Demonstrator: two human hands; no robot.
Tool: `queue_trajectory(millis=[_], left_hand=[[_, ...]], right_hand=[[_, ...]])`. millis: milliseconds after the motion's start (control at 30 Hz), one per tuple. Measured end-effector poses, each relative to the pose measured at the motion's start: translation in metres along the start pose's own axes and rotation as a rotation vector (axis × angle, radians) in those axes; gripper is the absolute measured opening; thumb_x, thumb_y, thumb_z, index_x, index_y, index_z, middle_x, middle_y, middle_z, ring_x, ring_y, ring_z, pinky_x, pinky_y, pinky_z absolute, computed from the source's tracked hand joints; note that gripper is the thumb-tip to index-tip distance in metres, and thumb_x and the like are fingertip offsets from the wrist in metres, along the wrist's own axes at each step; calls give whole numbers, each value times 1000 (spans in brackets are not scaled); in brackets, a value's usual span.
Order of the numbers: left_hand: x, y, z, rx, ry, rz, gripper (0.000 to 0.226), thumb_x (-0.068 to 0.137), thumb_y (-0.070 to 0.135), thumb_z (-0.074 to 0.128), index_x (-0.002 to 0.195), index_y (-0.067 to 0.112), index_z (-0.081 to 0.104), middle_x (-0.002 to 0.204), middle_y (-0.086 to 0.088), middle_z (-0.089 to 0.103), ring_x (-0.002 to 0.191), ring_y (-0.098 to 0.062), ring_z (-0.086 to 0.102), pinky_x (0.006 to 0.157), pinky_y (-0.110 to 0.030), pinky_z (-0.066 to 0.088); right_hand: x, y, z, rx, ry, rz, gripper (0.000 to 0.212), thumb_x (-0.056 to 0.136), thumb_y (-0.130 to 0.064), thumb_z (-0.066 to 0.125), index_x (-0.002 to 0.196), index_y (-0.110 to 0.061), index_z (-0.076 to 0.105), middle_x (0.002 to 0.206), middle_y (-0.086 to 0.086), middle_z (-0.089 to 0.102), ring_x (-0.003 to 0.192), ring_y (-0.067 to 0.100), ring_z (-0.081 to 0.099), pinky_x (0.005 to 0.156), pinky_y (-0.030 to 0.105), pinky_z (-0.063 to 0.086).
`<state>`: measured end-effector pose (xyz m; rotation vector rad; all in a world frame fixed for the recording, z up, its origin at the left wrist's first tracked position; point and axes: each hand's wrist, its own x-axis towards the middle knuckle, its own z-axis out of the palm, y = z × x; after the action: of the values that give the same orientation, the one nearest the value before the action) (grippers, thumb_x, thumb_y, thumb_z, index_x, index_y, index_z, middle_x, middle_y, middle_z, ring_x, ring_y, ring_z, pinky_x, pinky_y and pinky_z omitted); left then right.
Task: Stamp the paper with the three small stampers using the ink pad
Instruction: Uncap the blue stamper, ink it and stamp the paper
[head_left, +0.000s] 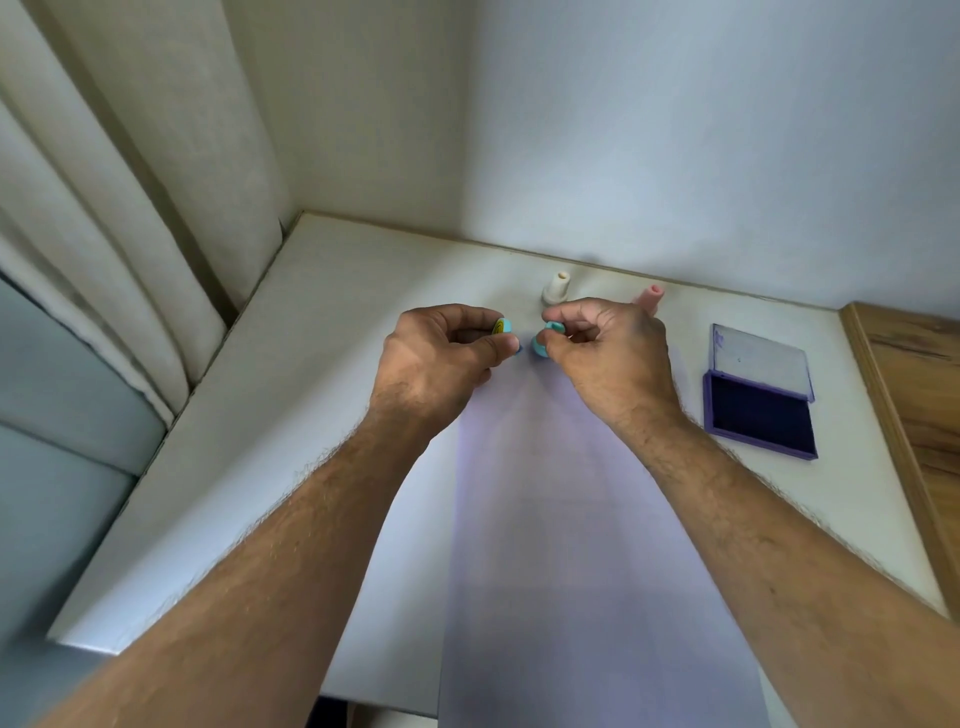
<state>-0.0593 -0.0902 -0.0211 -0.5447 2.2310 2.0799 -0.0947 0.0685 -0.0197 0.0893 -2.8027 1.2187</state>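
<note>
Both my bare forearms reach forward over the long white sheet of paper (571, 519) lying on the white table (291, 415). My left hand (441, 358) pinches a small round teal cap with a yellow face (503, 327) between thumb and fingers. My right hand (608, 348) closes its fingertips on the small teal stamper body (545, 340), held just beside the cap above the paper's far end. Behind my hands stand a white stamper (557, 289) and a pink stamper (649, 297), partly hidden. To the right lies the open purple ink pad (761, 415), lid folded back.
</note>
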Motion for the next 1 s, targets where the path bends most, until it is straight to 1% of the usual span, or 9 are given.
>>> queue_trajectory(millis=[133, 300, 367, 433, 500, 633, 700, 800, 1000], left_hand=[[0, -3, 3, 40, 7, -4, 22, 66, 30, 84, 86, 26, 77, 84, -2, 78, 86, -27, 75, 86, -46, 60], [0, -5, 3, 55, 13, -15, 24, 63, 33, 83, 85, 26, 78, 83, -2, 78, 85, -27, 75, 86, -46, 60], [-1, -5, 3, 62, 13, -15, 22, 65, 32, 84, 85, 26, 78, 83, -2, 78, 86, -28, 74, 87, -46, 59], [-1, -5, 4, 76, 10, -12, 20, 67, 31, 84, 86, 26, 77, 82, -1, 78, 86, -28, 74, 88, -45, 59], [-2, -5, 4, 95, 10, -12, 18, 70, 30, 85, 86, 27, 77, 83, 1, 78, 84, -25, 74, 88, -43, 59], [-3, -5, 4, 115, 18, -7, 13, 73, 28, 84, 84, 30, 77, 79, 9, 77, 76, -14, 71, 89, -40, 59], [-3, -4, 4, 120, 22, -8, 12, 74, 28, 84, 84, 31, 77, 77, 10, 77, 74, -11, 69, 89, -40, 59], [-4, -4, 3, 112, 21, -18, 11, 75, 26, 83, 84, 30, 77, 78, 10, 76, 73, -10, 68, 90, -39, 58], [-3, -4, 4, 106, 24, -36, 14, 76, 26, 84, 87, 28, 76, 80, 8, 76, 72, -11, 68, 89, -37, 59]], right_hand=[[-1, 3, -1, -16, -14, -1, 24, 81, -22, 78, 106, -20, 76, 84, -8, 71, 76, 3, 67, 76, 7, 49], [4, -1, -4, -36, -64, 51, 25, 81, -20, 78, 106, -18, 76, 97, -3, 76, 104, 5, 64, 86, -2, 30], [5, -1, -8, -20, -107, 47, 22, 87, -13, 72, 109, -14, 75, 98, 0, 76, 113, -2, 51, 81, -12, 19], [4, 3, -11, -10, -142, 12, 23, 93, -9, 64, 114, -11, 72, 99, 3, 75, 116, -3, 19, 65, -18, 10], [4, 5, -10, -51, -135, -30, 24, 94, -11, 63, 116, -12, 72, 103, 3, 75, 116, 4, 6, 69, -15, -1], [5, 5, -1, -143, -74, -38, 24, 90, -21, 69, 113, -17, 74, 107, 3, 75, 118, 12, 57, 86, 7, -10], [4, 2, -1, -135, -62, -25, 25, 88, -22, 71, 112, -17, 74, 107, 1, 75, 118, 14, 60, 86, 0, -6], [1, 0, -6, -88, -65, -24, 27, 87, -20, 73, 114, -12, 74, 109, 3, 75, 125, 13, 48, 72, -18, 1], [0, -1, -4, -97, -50, -41, 28, 85, -17, 75, 112, -10, 74, 104, 5, 76, 117, 10, 57, 67, -20, 6]])
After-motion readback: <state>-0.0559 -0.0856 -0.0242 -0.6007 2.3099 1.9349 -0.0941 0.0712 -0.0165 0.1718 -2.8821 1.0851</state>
